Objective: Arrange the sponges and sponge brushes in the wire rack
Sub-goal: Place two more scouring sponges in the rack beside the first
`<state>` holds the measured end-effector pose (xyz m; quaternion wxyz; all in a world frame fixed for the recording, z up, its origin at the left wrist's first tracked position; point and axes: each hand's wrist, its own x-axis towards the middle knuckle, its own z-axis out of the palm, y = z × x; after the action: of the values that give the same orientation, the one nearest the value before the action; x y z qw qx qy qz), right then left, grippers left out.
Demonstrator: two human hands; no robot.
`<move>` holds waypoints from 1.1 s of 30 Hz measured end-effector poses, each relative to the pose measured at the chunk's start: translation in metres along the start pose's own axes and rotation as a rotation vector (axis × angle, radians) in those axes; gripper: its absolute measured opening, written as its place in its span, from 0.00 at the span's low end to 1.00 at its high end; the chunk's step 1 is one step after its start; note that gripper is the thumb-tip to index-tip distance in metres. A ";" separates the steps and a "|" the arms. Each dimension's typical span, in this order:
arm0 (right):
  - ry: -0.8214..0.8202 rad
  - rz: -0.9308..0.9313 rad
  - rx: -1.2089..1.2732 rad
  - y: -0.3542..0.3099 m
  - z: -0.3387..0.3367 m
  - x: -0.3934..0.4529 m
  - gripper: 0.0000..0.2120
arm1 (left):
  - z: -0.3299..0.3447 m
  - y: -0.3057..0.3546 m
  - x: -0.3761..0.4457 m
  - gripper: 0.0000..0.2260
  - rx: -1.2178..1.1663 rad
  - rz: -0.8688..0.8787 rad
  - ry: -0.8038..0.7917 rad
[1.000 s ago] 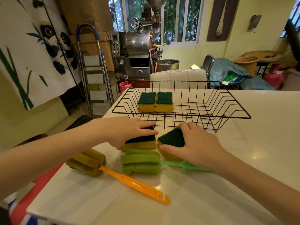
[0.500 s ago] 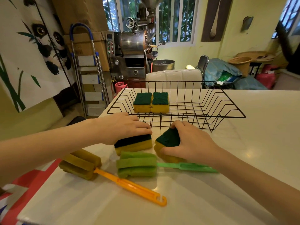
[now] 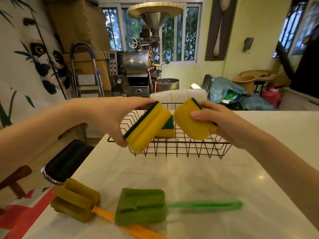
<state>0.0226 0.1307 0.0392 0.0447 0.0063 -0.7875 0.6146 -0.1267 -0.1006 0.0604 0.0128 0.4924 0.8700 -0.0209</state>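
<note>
A pale surface (image 3: 198, 178) fills the lower half of the frame. On it, at centre, stands the wire rack (image 3: 181, 145), with a sponge (image 3: 168, 130) lying inside it. Along the bottom edge lie two sponge brushes on the surface: a green brush (image 3: 141, 206) with its handle pointing right, and an olive brush (image 3: 76, 199) with an orange handle at lower left. The left hand (image 3: 110, 116) holds a yellow sponge (image 3: 148, 128) above the rack's front left, fingers closed around it. The right hand (image 3: 222, 123) grips another yellow sponge (image 3: 191, 123) above the rack's centre.
</note>
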 end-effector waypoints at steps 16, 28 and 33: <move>0.341 0.102 0.218 0.042 -0.087 0.088 0.20 | 0.016 0.029 0.171 0.43 -0.473 0.059 -0.014; 0.267 0.151 -0.051 0.083 -0.097 0.135 0.28 | 0.064 0.017 0.217 0.42 -0.242 -0.004 -0.139; 0.229 0.092 -0.352 0.089 -0.095 0.133 0.32 | 0.067 0.015 0.214 0.45 -0.199 0.025 -0.090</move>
<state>-0.1098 0.2504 -0.0138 0.1064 -0.1075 -0.8720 0.4656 -0.2237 0.0873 -0.0164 0.1008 0.4983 0.8600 0.0436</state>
